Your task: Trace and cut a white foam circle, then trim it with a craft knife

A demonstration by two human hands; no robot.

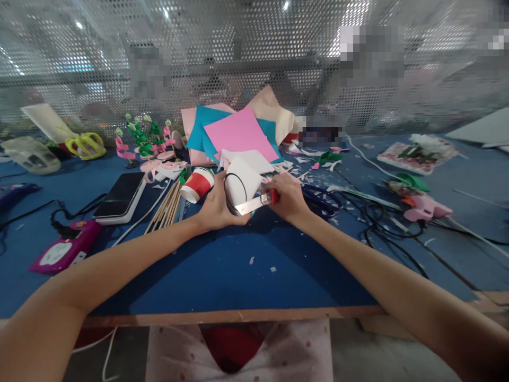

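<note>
My left hand (218,204) is closed around a white piece (242,178) that looks like paper or card. A thin black loop (226,183) shows against the white piece; I cannot tell whether it is a cord or a drawn line. My right hand (289,196) is closed on the red end of a tool with a flat, shiny metal strip (252,205). The strip reaches across to the fingertips of my left hand, just below the white piece. A red and white paper cup (198,184) lies tilted beside my left hand.
Pink and blue paper sheets (242,135) are heaped behind my hands. Wooden sticks (165,207), a black-topped device (121,197) and a purple box (67,246) lie left. Green and pink paper plants (145,138) stand behind them. Dark cables (377,220) and paper scraps lie right.
</note>
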